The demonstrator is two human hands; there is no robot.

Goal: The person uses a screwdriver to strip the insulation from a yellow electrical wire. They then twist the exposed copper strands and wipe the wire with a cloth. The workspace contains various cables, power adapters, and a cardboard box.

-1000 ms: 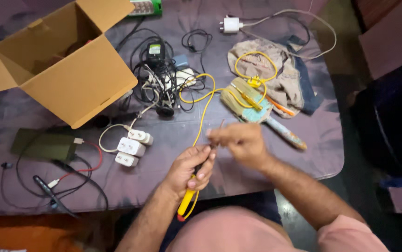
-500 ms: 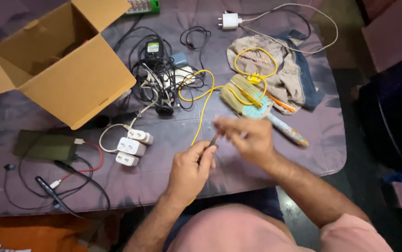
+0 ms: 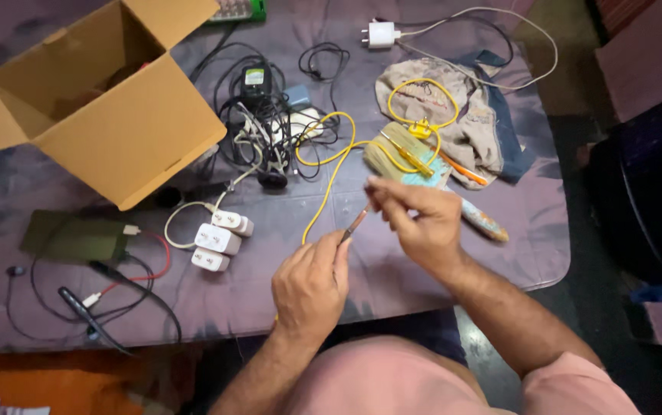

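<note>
An open brown cardboard box (image 3: 108,115) stands at the table's far left, flaps spread, its mouth facing up and left. Just right of it, a black adapter (image 3: 255,80) in the cable tangle bears a small white and green label (image 3: 254,76). At the top edge, right of the box flap, lies a green package (image 3: 237,9), mostly cut off.

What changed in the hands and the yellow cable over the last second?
The left hand has come up off the yellow-handled end it gripped near the table edge; its fingertips now meet the thin dark tip of the yellow cable. The right hand stays pinched on that tip, slightly raised. The cardboard box, white adapters and brush lie as before.
</note>
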